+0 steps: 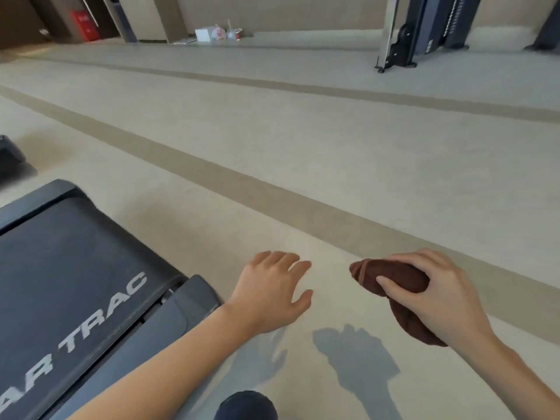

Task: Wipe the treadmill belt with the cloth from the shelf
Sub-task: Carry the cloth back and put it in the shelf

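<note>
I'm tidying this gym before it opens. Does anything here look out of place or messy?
Yes: a small heap of clutter, a white box, a bag and cups, sits on the floor by the far wall. The treadmill belt shows no visible damage or spill; the cloth is bunched in the right hand.

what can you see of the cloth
The cloth is dark reddish-brown, soft-looking fabric, bunched into a wad, with a seamed edge showing at its left end. The right hand grips it, thumb across its front; one end pokes out leftward, the other hangs below the palm. It is held over the floor, right of the belt, touching neither.
</note>
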Demonstrator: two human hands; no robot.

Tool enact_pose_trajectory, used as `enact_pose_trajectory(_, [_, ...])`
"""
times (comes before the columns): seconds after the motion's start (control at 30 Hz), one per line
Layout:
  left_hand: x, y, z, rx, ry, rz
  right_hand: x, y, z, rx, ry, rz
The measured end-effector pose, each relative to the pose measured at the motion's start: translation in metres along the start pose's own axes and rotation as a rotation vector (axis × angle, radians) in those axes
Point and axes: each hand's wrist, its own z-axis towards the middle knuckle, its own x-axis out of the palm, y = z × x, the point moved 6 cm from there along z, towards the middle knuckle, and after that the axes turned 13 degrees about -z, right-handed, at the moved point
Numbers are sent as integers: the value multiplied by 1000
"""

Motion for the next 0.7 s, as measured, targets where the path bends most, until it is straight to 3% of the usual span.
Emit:
enact_pose_trajectory(0.33, [-23, -64, 140, 244, 43, 7, -111, -65, 51, 258, -118, -93])
enact_pose_trajectory(0.53, [-118, -99, 167, 353, -6, -68, -193, -41, 70, 407, -154, -85])
enact_pose_trajectory(0.7, [-210, -117, 183, 312, 45, -62, -270, 17, 99, 403, -99, -133])
